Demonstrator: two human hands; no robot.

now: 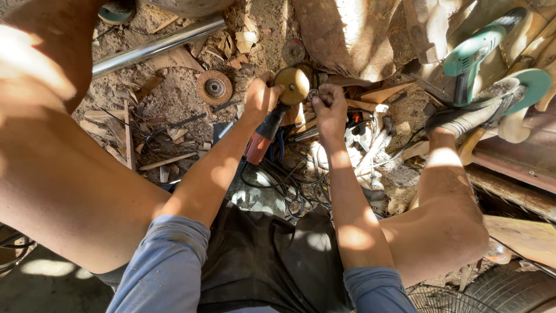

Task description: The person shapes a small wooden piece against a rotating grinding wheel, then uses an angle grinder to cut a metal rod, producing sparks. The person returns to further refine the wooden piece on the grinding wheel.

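Dirt floor littered with wood scraps. At centre frame, a red angle grinder is steadied in the left hand, disc turned upward, probably for access; a small metal tool is pinched by the right hand. A spare flap disc is left upper-left.

It is a rough woodworking workshop on a dirt floor: wood scraps at nine o'clock, a green power tool at two o'clock, tangled cables in centre.

Sunlit dirt floor strewn with wood scraps
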